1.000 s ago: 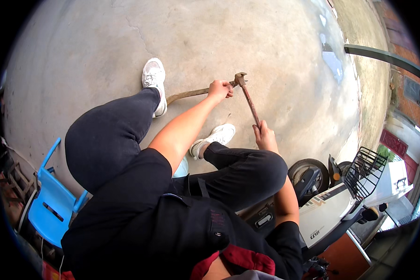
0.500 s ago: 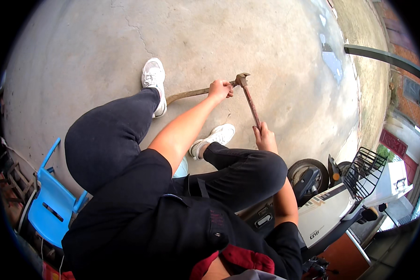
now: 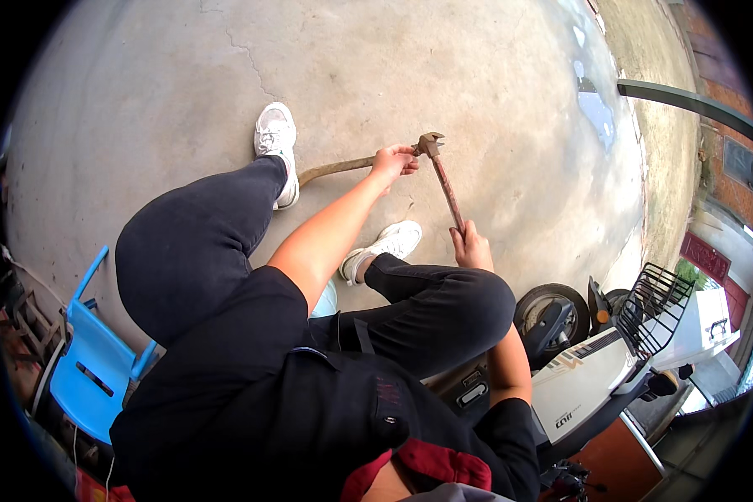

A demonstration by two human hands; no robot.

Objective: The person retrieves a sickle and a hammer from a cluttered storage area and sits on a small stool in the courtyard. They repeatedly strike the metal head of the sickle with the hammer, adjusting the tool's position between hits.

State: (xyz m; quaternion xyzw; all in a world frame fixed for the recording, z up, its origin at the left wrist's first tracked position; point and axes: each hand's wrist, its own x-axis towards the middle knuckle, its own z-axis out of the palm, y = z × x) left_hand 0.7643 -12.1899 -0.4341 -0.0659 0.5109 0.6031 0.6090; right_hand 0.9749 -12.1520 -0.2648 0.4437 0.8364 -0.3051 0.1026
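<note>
My right hand (image 3: 473, 250) is closed around the lower end of a claw hammer (image 3: 448, 192) with a worn, reddish handle. The hammer's rusty head points away from me, at the far end of a curved wooden handle (image 3: 336, 170). My left hand (image 3: 393, 163) has its fingers bent at that end of the wooden handle, close beside the hammer head. Whether the hammer head touches the piece there I cannot tell. The wooden handle's near-left end lies by my left shoe (image 3: 276, 138); what my fingers cover stays hidden.
Beneath everything is a cracked concrete floor (image 3: 167, 100). My right shoe (image 3: 393, 241) rests below the wooden handle. A blue plastic chair (image 3: 92, 376) stands at the left. To the right is a white scooter (image 3: 581, 376) with a black rack (image 3: 657, 305), and a dark metal bar (image 3: 686, 100) farther off.
The hammer has shifted slightly left, and its head has turned a little. My left fingers have loosened somewhat beside it. The rest of the scene looks the same.
</note>
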